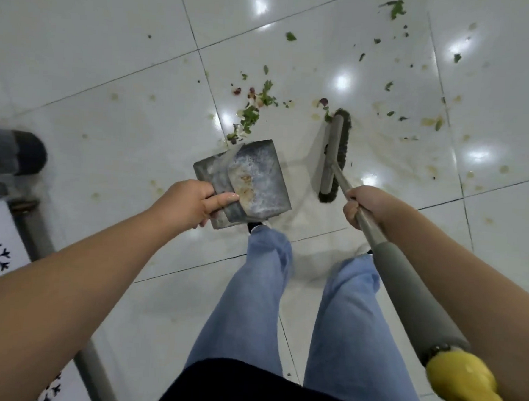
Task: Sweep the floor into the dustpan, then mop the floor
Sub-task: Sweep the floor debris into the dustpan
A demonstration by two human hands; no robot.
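Dustpan (252, 181): grey, stained, gripped at its near edge by the left hand (191, 203), fingers curled under and thumb lying along the top; it looks lifted or tilted, mouth pointing away toward the scraps. I cannot tell whether its lip touches the floor.
Broom (335, 155): head down on the tiles just right of the dustpan, bristles facing right, its far tip touching a few scraps.
Right hand (363, 206): wrapped tight round the thin metal shaft, above the grey foam sleeve.
Scraps (253, 113): 1 thick clump of green leaves and reddish bits right at the dustpan's far corner; more pieces scattered far and to the right, with yellowish smears around them.
Floor (111, 51): glossy white tiles, lamp glare in several spots.
Head view, edges: a dark shoe at far left, a patterned white panel and a grey pole at lower left, something yellow at the handle's near end.
Stage: sweeping, I'd say early; the pan looks empty and no mopping has begun.
Doing it well: set the lip flat and press it down, bring the broom round behind the clump, pull short strokes toward the mouth, then gather the far bits inward. Wet smears will likely smear under bristles; leave those for the mop.
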